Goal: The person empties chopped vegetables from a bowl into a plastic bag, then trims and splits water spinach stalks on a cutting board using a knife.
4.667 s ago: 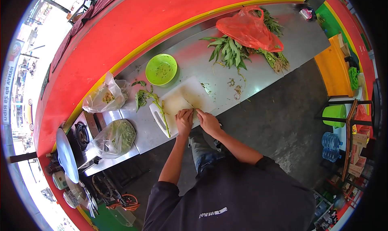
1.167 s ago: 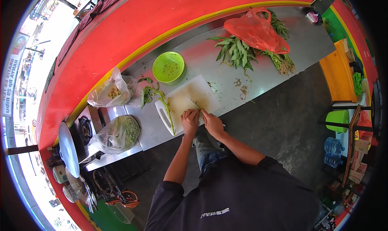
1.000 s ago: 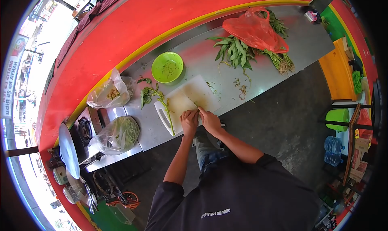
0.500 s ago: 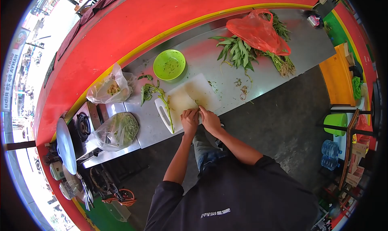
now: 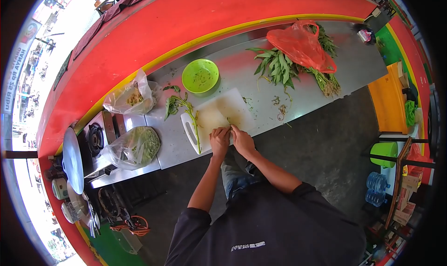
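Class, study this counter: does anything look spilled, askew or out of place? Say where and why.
Yes: scraps lie loose on the counter right of the board, looking stray outside the bowl. The stem lies partly off the board, its leaves on the counter. Nothing looks clearly damaged.

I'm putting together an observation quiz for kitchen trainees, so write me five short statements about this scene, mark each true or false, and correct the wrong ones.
1. The left hand and the right hand are close together at the near edge of the white cutting board. True.
2. The green bowl sits on the cutting board. False: it stands on the steel counter, beyond the board.
3. A red plastic bag partly covers the leafy bunches. True.
4. The long leafy stem lies to the right of both hands. False: it lies to their left, across the board's handle end.
5. The bowl is green inside. True.
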`<state>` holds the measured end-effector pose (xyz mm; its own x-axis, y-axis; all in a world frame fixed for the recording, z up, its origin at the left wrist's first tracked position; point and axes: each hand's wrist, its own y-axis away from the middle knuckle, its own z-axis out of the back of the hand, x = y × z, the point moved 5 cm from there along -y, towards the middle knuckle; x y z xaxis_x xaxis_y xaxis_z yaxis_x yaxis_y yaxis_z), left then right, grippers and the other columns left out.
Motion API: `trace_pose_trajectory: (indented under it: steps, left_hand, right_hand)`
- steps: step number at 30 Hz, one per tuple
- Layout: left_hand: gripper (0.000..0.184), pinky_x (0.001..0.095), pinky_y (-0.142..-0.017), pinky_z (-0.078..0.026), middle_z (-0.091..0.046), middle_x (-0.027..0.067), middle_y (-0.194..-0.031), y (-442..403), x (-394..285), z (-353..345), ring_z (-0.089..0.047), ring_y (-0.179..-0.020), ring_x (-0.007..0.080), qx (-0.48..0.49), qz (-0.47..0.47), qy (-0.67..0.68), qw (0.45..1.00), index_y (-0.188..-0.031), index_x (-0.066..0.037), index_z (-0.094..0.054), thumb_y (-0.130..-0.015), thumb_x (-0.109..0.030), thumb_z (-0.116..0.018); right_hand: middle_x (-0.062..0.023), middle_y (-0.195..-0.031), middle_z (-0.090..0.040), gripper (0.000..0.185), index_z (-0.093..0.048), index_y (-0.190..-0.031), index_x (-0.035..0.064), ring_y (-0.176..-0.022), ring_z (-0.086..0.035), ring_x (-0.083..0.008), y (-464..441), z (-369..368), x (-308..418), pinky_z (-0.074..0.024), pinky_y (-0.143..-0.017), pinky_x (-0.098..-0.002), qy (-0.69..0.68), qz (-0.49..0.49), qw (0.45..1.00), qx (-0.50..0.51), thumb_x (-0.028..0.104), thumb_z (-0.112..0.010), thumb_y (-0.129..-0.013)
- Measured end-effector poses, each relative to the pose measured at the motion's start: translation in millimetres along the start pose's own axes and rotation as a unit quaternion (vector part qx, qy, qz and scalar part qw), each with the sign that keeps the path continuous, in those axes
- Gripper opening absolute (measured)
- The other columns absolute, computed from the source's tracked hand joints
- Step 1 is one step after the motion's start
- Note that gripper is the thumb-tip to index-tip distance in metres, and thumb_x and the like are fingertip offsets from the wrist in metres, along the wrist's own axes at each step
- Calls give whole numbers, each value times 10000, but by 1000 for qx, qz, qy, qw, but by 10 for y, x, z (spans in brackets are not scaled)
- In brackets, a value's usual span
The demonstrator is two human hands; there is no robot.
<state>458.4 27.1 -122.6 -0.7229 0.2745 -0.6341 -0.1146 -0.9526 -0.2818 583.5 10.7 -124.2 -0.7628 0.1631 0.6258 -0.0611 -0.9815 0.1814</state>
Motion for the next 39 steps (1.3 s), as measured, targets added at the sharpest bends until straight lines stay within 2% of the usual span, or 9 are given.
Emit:
trace_pose_trajectory:
  steps: [16,19,28,30,34,39]
  left_hand:
    - [188,421,-828,-446,-694,24,-941,37,59,-37,-631,-945,259,-3,11,5,1000,-1027,-130,-772,-844,-154,-736]
    - [193,423,-827,-449,-701,29,-939,46,101,-71,-634,-935,263,5,10,-5,1000,-1030,-131,-772,-841,-150,-737]
    - [177,421,-814,-454,-716,33,-924,71,50,-38,-643,-912,264,-11,6,-6,1000,-1016,-133,-772,-845,-150,-732]
    - [175,420,-811,-455,-716,34,-922,60,83,-63,-643,-912,264,-6,3,-6,1000,-1016,-134,-773,-847,-149,-729]
    - [176,424,-803,-458,-716,37,-918,69,89,-83,-645,-907,263,-10,-5,-15,1000,-1012,-129,-771,-843,-153,-729]
    - [158,422,-809,-455,-712,30,-925,122,9,-59,-645,-908,248,-11,-6,-26,1000,-998,-132,-766,-850,-162,-723]
  right_hand:
    - [-230,-821,-699,356,-568,-1342,105,-737,-691,-424,53,-24,-58,-559,-632,-516,13,17,1000,-5,279,-483,-1043]
    - [-211,-766,-682,360,-542,-1355,139,-699,-688,-426,159,-44,-104,-556,-606,-519,-3,44,999,-25,303,-486,-1039]
    - [-212,-782,-690,354,-545,-1348,137,-699,-690,-427,26,0,-4,-554,-612,-531,18,50,998,-31,303,-479,-1042]
    - [-244,-803,-699,350,-578,-1323,92,-724,-694,-432,106,28,-31,-553,-624,-534,-3,28,1000,-8,273,-491,-1037]
    - [-241,-819,-700,352,-573,-1325,95,-720,-693,-433,191,16,-78,-555,-628,-531,6,30,1000,-8,278,-493,-1036]
    - [-234,-847,-695,352,-546,-1342,115,-697,-687,-430,19,-50,-28,-554,-607,-525,22,71,997,-33,282,-487,-1038]
